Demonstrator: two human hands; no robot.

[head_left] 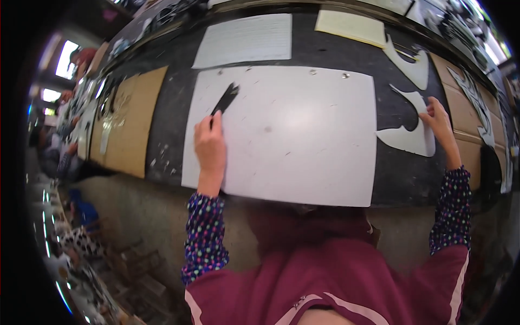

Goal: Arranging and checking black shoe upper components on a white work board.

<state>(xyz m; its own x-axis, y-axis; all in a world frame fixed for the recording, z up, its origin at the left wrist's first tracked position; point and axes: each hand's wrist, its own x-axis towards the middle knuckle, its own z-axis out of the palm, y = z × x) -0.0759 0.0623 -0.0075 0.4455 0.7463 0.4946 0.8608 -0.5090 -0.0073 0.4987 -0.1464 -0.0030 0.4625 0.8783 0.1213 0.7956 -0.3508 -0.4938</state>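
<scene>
In front of me a large white board [303,162] lies on the dark table [170,119], with small scraps scattered over it. My left hand [210,149], over the board's left side, is closed on a narrow black strip [225,98] with a notched far end. To the right of the board, my right hand [440,122] pinches the edge of a white curved template [411,142] lying on the dark surface. A second white curved template [414,73] lies just beyond it. Their material cannot be made out.
Beyond the board lie a lined white sheet [244,40] and a cream paper pad [349,27]. Brown cardboard [130,119] is at the left, and another cardboard piece [460,124] is at the right, with thin white cut shapes [476,103]. Other people work at the far left.
</scene>
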